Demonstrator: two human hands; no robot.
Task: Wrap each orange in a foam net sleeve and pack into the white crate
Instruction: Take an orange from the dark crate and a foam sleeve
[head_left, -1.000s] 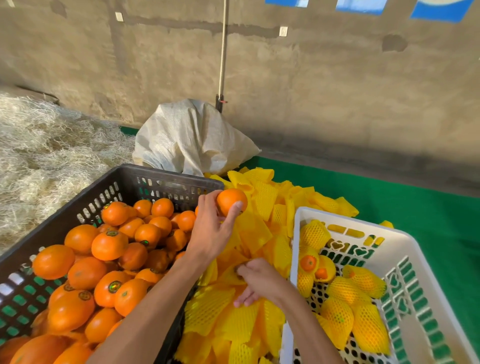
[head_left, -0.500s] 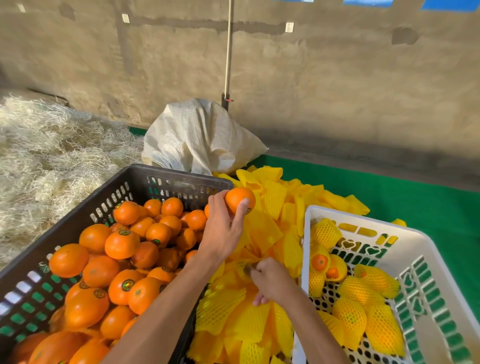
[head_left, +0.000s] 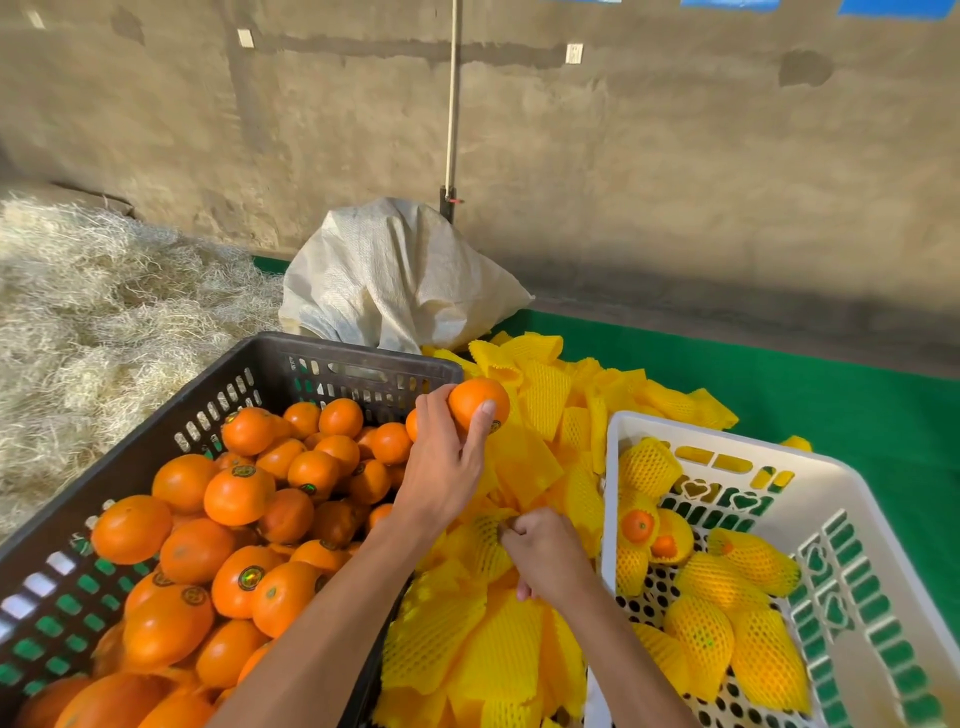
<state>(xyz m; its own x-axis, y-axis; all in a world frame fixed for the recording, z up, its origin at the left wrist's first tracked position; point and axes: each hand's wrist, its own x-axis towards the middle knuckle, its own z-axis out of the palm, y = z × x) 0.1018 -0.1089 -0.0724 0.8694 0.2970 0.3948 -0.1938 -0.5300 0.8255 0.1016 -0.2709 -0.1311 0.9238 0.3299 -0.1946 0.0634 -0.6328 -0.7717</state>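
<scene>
two crates: a dark crate (head_left: 332, 364) full of oranges, too many to count, and right of it a white crate (head_left: 852, 488) with about nine wrapped ones. left hand (head_left: 441, 467) holds one orange (head_left: 475, 402) up past the dark crate's right rim. right hand (head_left: 545, 556) pinches a sleeve (head_left: 480, 545) in the yellow pile (head_left: 540, 395) between the crates.

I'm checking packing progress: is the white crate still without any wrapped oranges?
No, the white crate already holds several oranges in yellow foam net sleeves on its perforated floor.
</scene>
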